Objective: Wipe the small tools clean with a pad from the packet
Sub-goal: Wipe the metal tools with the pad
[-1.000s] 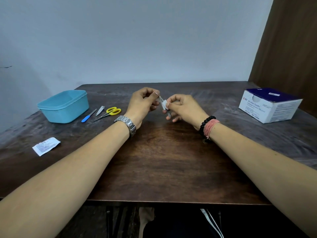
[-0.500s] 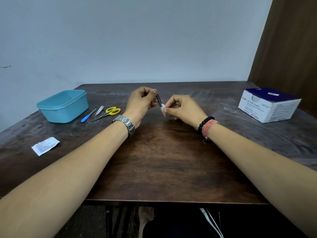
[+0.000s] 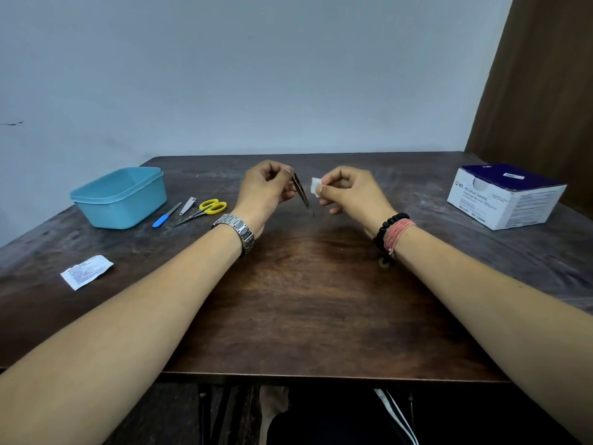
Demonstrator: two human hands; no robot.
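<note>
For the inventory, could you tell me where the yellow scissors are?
In the head view, the yellow scissors lie on the table's left side, between the nail clipper and the left hand.

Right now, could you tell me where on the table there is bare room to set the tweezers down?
Bare wood lies between the forearms, from the hands back to the near edge of the dark wooden table, and between the right hand and the white-and-blue swab box. By the light-blue plastic tub it is crowded.

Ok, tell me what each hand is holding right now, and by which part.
The left hand pinches the tweezers at their upper end, tips pointing down. The right hand pinches the white pad by one edge, apart from the tweezers.
</note>
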